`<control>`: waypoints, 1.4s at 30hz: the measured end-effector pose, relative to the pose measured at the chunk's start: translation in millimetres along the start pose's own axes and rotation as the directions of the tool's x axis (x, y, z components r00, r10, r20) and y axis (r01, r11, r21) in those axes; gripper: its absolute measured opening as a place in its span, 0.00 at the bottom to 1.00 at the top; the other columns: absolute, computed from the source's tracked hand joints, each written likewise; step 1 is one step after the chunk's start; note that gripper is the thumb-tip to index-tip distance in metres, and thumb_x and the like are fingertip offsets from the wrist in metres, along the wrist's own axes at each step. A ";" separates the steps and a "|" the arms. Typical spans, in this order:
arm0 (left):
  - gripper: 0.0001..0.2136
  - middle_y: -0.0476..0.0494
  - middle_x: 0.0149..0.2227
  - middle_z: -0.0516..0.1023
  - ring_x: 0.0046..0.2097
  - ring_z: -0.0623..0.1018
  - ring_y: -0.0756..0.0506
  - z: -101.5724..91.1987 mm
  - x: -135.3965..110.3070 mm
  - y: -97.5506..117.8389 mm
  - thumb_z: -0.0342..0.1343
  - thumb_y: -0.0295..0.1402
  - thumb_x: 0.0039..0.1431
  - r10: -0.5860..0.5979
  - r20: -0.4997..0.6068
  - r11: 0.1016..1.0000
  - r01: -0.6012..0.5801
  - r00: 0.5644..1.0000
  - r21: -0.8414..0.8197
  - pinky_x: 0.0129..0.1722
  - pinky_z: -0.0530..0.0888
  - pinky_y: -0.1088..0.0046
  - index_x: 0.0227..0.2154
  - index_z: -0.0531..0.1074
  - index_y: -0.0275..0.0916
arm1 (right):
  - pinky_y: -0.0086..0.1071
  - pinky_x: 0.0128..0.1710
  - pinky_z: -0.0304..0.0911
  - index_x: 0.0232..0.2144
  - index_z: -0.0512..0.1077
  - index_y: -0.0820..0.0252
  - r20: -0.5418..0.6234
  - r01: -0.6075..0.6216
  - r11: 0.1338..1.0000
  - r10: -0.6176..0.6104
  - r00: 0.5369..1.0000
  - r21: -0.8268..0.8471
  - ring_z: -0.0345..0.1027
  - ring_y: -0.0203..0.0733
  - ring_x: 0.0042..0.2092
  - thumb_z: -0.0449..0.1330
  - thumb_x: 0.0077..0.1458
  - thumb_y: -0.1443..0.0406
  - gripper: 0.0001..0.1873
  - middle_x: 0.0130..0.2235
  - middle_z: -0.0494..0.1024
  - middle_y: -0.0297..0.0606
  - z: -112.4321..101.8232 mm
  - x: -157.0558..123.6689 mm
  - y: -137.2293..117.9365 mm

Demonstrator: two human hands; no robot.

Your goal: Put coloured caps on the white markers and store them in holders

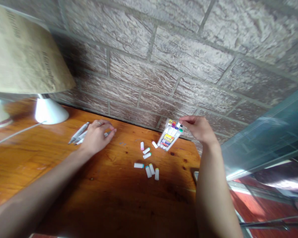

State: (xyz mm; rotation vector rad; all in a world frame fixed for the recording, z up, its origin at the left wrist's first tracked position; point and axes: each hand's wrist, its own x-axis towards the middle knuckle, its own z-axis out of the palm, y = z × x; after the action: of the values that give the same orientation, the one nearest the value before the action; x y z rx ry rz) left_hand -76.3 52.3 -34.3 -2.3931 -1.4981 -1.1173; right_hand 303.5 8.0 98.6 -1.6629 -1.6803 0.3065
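My right hand (197, 128) reaches over a clear marker case (169, 137) that stands near the wall, holding several markers with coloured ends. Thumb and fingertips are pinched at the top of a white marker (179, 125) at the case's upper right. My left hand (96, 136), with a ring on one finger, rests on the table with fingers loosely bent and the thumb a little apart. Beside and partly under it lie a few grey-white markers (79, 133). A small pale bit shows below its fingers, mostly hidden. Several loose white caps (147, 155) with coloured ends lie between the hands.
The wooden table (106, 191) meets a stone-brick wall (129, 66) at the back. A lamp (51, 110) with a large shade and a cord stands at the left, next to another white base (0, 114). A phone-like edge (195, 175) shows beside my right forearm, near the table's right edge.
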 end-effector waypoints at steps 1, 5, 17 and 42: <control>0.17 0.36 0.42 0.81 0.44 0.77 0.37 0.0 0.0 0.0 0.48 0.43 0.64 0.002 0.001 1.000 -0.002 1.000 0.001 0.51 0.72 0.56 0.33 0.78 0.38 | 0.32 0.37 0.68 0.36 0.83 0.65 0.023 -0.010 1.000 0.009 1.000 0.003 0.76 0.43 0.34 0.64 0.49 0.60 0.16 0.34 0.85 0.40 -0.2 -0.2 0.5; 0.18 0.35 0.42 0.81 0.44 0.77 0.37 0.9 -0.3 -0.5 0.48 0.43 0.65 0.022 -0.003 1.000 -0.022 1.000 0.014 0.50 0.72 0.56 0.34 0.78 0.37 | 0.30 0.34 0.67 0.35 0.83 0.64 0.145 -0.032 0.999 0.025 0.989 0.041 0.76 0.42 0.33 0.67 0.46 0.58 0.17 0.33 0.85 0.40 -0.9 -1.2 2.5; 0.16 0.37 0.42 0.80 0.45 0.77 0.38 1.7 -0.6 -0.5 0.48 0.44 0.65 0.012 0.002 1.000 -0.012 1.000 0.004 0.52 0.71 0.57 0.33 0.76 0.40 | 0.30 0.33 0.64 0.32 0.84 0.60 0.083 -0.109 0.987 0.120 0.989 -0.120 0.77 0.45 0.33 0.67 0.46 0.60 0.11 0.29 0.85 0.38 0.3 -3.7 -5.9; 0.15 0.39 0.42 0.80 0.45 0.77 0.38 -1.1 -0.3 1.7 0.49 0.44 0.63 -0.027 0.029 0.999 0.028 0.999 -0.023 0.52 0.70 0.58 0.33 0.76 0.42 | 0.30 0.32 0.64 0.31 0.84 0.60 -0.011 -0.147 0.958 0.149 0.989 -0.245 0.78 0.45 0.32 0.65 0.46 0.60 0.12 0.25 0.83 0.37 5.3 -4.8 -11.7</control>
State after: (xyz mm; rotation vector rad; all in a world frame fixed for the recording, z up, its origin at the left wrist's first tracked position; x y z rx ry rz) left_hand -75.5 50.8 -33.2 -2.4206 -1.5398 -1.1172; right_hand 290.7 3.7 100.8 -1.9772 -1.6554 0.1815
